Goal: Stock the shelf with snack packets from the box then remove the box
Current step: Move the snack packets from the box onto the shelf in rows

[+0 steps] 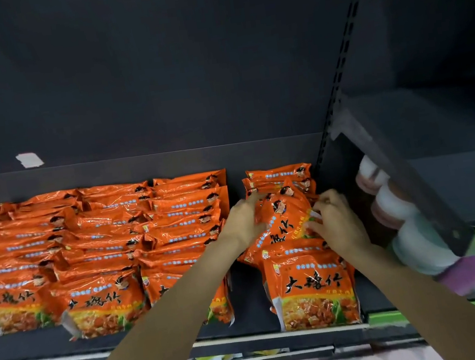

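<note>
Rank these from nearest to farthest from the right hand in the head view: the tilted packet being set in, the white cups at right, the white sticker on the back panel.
1. Tilted packet, touching the right hand.
2. White cups, just right.
3. White sticker, far upper left.

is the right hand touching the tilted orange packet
Touching. The head view shows the right hand with fingers curled on the right edge of the tilted orange packet.

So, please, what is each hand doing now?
Left hand: fingers straight, pressing on the tilted orange packet.
Right hand: fingers curled, pinching the same packet's right edge.
</note>
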A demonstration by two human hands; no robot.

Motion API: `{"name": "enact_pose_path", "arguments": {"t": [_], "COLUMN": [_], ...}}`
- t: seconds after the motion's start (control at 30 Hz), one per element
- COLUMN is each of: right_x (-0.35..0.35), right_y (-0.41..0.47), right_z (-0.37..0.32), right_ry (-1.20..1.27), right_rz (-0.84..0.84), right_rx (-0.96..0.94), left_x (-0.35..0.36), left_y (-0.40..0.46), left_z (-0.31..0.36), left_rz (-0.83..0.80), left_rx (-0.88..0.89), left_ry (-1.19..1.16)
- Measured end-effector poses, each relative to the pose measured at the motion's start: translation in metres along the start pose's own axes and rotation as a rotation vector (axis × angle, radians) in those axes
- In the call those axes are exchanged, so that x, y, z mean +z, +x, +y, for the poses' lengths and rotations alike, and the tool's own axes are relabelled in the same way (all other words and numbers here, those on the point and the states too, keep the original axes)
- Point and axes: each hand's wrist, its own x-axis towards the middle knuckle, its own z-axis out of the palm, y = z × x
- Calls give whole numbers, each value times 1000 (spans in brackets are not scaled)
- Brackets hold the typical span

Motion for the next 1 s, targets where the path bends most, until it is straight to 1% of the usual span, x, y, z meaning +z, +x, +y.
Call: {"name": "enact_pose_path", "arguments": {"t": [0.07, 0.1, 0.23, 0.27, 0.33, 0.4, 0.43, 0.5, 0.57, 0.63, 0.73, 0.83, 0.93, 1.0], "right_x": [-1, -3, -11, -12, -13, -14, -14, -14, -13, -12, -10, -9, -8, -8], "right_y": [-2, -2, -3, -3, -4, -4, -2, 4, 13, 21, 30, 31, 29, 29], "right_z": [-1, -1, 6, 8, 6, 1, -2, -7, -12, -17, -19, -17, -11, -5], "right_ry": [67, 106, 219, 232, 261, 239, 208, 105, -14, -77, -127, -138, -69, -20], "right_rz": [-28, -59, -189, -205, -185, -103, -59, -18, -38, -69, -120, -109, -137, -141], "right_rx": [24, 39, 128, 150, 163, 92, 35, -57, -118, -152, -132, -61, 27, 42], "left_x": [2, 3, 3, 3, 5, 7, 7, 3, -1, -4, -5, -3, 1, 7], "left_y": [0, 0, 7, 8, 10, 11, 11, 12, 14, 18, 31, 43, 51, 56], "left_z": [2, 3, 8, 10, 15, 15, 14, 10, 5, 2, -1, -4, -5, -3], "left_rz": [-54, -44, 120, 123, 39, -33, -15, 102, 220, 261, 200, 174, 192, 192], "left_rx": [-55, -53, -3, 31, 91, 95, 85, 63, 15, -46, -109, -144, -138, -144], "left_ry": [20, 38, 29, 43, 100, 96, 71, 14, -20, -37, -76, -70, -65, -46]}}
